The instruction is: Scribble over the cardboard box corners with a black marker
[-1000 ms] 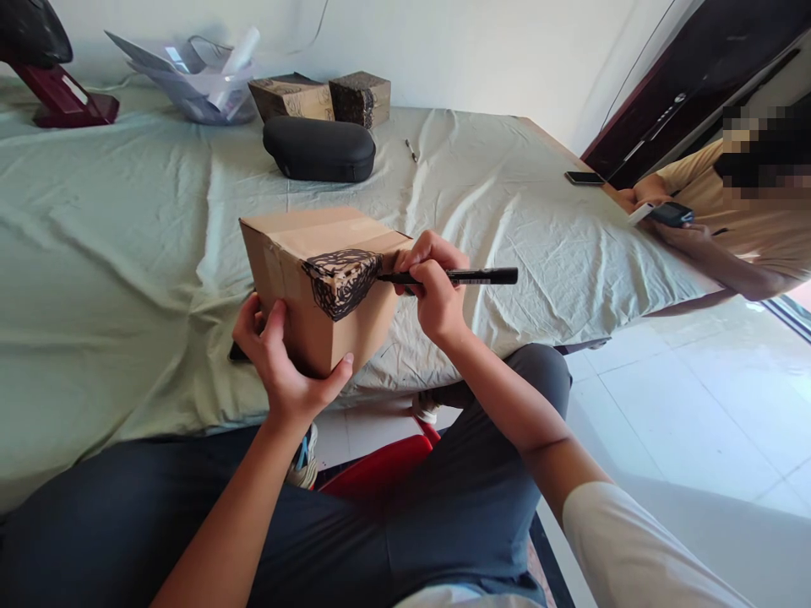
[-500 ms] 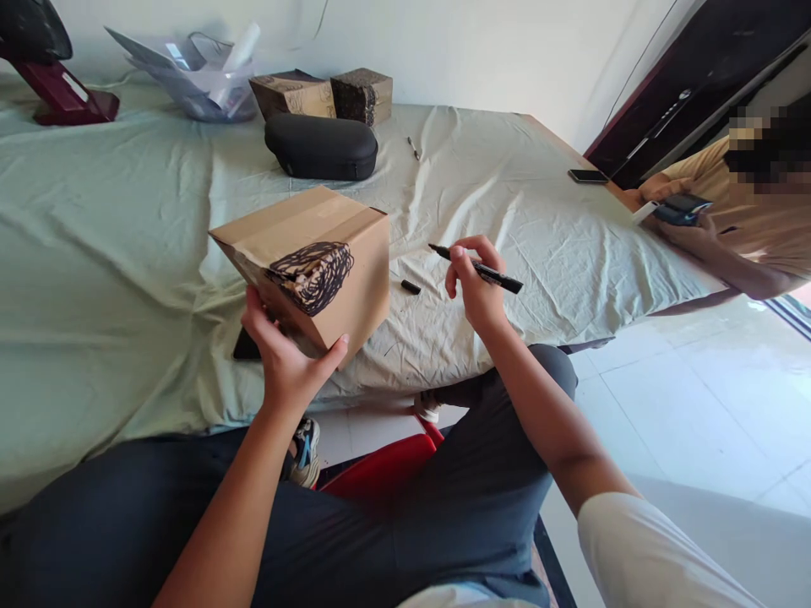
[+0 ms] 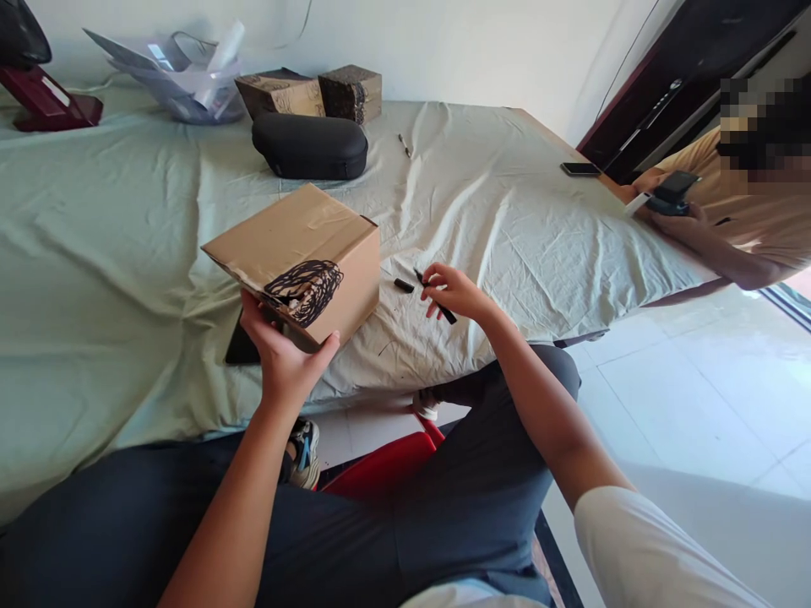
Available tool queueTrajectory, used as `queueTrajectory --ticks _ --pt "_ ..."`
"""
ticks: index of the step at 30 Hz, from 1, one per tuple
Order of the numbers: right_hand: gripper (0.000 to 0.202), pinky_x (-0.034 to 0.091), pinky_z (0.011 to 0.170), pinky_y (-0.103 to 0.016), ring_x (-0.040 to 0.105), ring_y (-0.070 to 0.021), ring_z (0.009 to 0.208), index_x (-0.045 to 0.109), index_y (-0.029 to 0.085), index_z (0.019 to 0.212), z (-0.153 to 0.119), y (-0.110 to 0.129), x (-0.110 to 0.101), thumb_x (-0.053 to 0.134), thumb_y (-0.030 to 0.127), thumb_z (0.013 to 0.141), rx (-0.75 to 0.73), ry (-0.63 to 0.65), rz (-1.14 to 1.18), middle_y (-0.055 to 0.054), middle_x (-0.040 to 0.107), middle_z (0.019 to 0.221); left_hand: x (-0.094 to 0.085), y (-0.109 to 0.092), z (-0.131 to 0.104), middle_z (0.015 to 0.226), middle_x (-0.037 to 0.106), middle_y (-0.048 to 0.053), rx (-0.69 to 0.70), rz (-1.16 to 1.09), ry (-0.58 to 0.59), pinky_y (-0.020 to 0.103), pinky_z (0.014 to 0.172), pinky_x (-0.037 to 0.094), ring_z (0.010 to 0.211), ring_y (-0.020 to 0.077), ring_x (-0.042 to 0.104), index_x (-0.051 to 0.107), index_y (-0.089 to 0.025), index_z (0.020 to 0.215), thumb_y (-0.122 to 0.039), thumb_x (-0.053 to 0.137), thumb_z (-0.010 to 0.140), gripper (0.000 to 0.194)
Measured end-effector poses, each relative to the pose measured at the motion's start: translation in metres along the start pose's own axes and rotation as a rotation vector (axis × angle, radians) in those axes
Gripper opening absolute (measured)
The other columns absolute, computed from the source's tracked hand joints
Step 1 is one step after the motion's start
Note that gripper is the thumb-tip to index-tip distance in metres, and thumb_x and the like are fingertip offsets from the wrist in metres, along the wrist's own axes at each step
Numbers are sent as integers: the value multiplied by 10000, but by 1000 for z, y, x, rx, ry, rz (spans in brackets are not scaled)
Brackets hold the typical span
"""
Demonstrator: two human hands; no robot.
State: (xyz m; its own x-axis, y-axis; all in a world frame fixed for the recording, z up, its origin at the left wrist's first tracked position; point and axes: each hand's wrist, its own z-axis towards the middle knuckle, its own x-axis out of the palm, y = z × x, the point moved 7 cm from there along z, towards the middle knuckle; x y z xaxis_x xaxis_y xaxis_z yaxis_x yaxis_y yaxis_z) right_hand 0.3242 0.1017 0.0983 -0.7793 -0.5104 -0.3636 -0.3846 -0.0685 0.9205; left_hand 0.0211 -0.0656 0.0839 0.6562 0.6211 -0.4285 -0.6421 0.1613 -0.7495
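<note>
A brown cardboard box (image 3: 356, 279) rests tilted in my left hand (image 3: 279, 355), whose thumb presses its near face while the fingers go under the left corner. Dense black scribble (image 3: 310, 291) covers the area around a torn, crumpled corner of the box. To the right, my right hand (image 3: 453, 291) is low over the cloth with its fingers loosely around a black marker pen (image 3: 447, 313). The pen's uncapped tip points up and left. Its black cap (image 3: 404, 285) lies on the cloth between the box and that hand.
Behind the box are a black zip case (image 3: 310, 148), two scribbled cardboard boxes (image 3: 351, 93), a clear plastic basket (image 3: 171, 93) and a pen (image 3: 405, 145). A dark flat object (image 3: 242, 342) lies partly under the box. At right, a person (image 3: 753, 228) holds a device near a phone (image 3: 580, 169).
My right hand has moved down and left with the marker, closer to the cap, and turned palm-down. The box has tipped slightly in my left hand.
</note>
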Motion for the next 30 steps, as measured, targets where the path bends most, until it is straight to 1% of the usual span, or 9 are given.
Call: queueTrajectory --ticks 3,6,9,15,20,24,26,28,30 --pt "267 571 583 -280 770 -176 657 594 231 1159 -4 -8 -2 643 117 923 49 1 -486 -49 827 996 0 -2 0 1798 253 349 31 -1 -9 610 1443 342 1775 464 255 73 -74 1806 -380 941 739 1409" --pt "181 579 814 -335 793 -244 909 682 192 1055 -4 -7 -5 657 82 914 26 -39 -704 -124 851 1076 -1 -4 0 1787 266 360 64 25 -15 617 1467 279 1769 475 261 88 -47 1799 -372 934 745 1390" --pt "146 532 917 -354 765 -288 1048 746 169 1009 0 -8 -5 682 95 901 20 -68 -791 -147 841 1092 0 -3 1 1786 269 353 44 17 -6 632 1448 319 1770 482 251 88 -68 1796 -361 933 730 1391" --pt "228 522 909 -341 741 -284 1075 804 141 1134 9 -15 3 670 151 949 38 -117 -882 -162 811 1190 -1 -5 2 1776 277 351 71 12 -15 653 1446 311 1783 496 204 97 -75 1794 -372 934 723 1392" --pt "318 555 950 -386 726 -326 1204 780 155 1305 12 -17 19 630 212 1030 42 -158 -905 -173 789 1295 0 -5 1 1771 272 367 163 60 -36 709 1467 188 1767 530 217 92 -57 1797 -384 925 751 1376" --pt "403 562 1085 -441 631 -367 1411 707 172 1461 18 -14 38 619 350 1111 21 -221 -922 -204 708 1466 0 -2 1 1777 266 349 216 100 -52 697 1466 196 1750 520 255 80 -82 1809 -418 918 763 1381" --pt "346 556 1111 -449 630 -361 1406 722 189 1404 23 -12 47 587 368 1141 14 -245 -934 -205 694 1482 0 -1 1 1777 270 340 226 105 -55 679 1463 225 1741 511 272 76 -94 1816 -435 918 766 1388" --pt "290 543 1110 -439 650 -348 1374 721 187 1335 29 -11 53 527 316 1162 13 -262 -928 -204 709 1458 0 -1 1 1767 286 337 227 104 -53 670 1460 244 1731 507 291 81 -96 1816 -445 918 767 1387" --pt "297 545 1046 -425 688 -342 1303 683 172 1339 32 -10 54 461 280 1175 26 -283 -911 -216 721 1456 0 -2 2 1750 306 335 211 95 -55 669 1460 246 1720 508 307 98 -90 1810 -451 921 760 1383"
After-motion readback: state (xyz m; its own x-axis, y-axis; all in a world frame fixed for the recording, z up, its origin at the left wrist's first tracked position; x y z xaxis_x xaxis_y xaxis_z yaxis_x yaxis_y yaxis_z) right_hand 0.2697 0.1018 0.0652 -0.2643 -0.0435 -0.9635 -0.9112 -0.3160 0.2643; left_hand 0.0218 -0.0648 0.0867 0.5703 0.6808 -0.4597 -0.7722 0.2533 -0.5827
